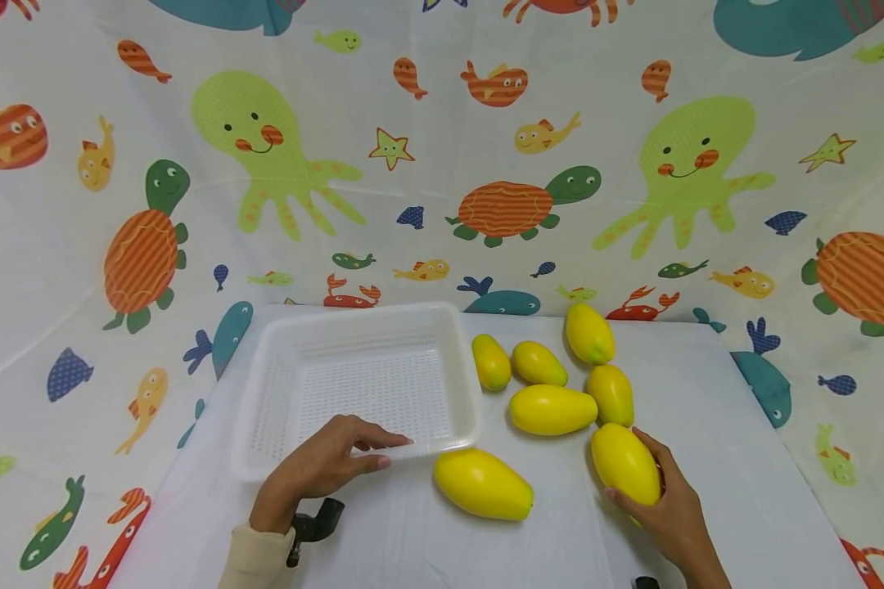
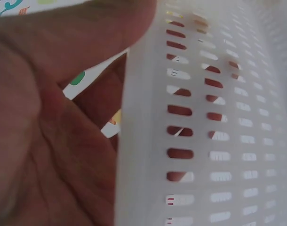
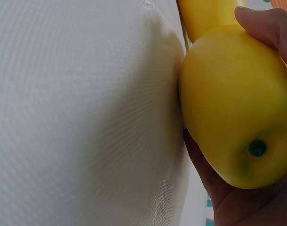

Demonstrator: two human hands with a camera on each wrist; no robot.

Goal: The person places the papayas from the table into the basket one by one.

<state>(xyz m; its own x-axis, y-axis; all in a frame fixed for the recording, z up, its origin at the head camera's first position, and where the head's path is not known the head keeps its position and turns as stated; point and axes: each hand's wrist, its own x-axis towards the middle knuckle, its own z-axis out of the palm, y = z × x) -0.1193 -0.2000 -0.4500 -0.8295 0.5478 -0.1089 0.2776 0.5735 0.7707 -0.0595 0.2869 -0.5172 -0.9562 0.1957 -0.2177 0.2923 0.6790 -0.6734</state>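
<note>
My left hand (image 1: 335, 458) is at the near rim of a white plastic basket (image 1: 467, 368). Its thumb lies outside and its fingers reach over the rim to the inner side. In the left wrist view those fingers show through the slots of the basket wall (image 2: 146, 155). At the right, my right hand (image 1: 674, 503) grips a yellow mango (image 1: 624, 464), thumb on one side and fingers on the other. The right wrist view shows this mango (image 3: 237, 103) close against the white cloth, its green stem spot facing the camera.
Another large mango (image 1: 484, 484) lies just in front of the basket's near right corner. Several more, including one lying sideways (image 1: 552, 410) and one at the back (image 1: 589, 334), are grouped right of the basket. A sea-animal curtain (image 1: 427, 106) hangs behind the white-covered table (image 1: 545, 556).
</note>
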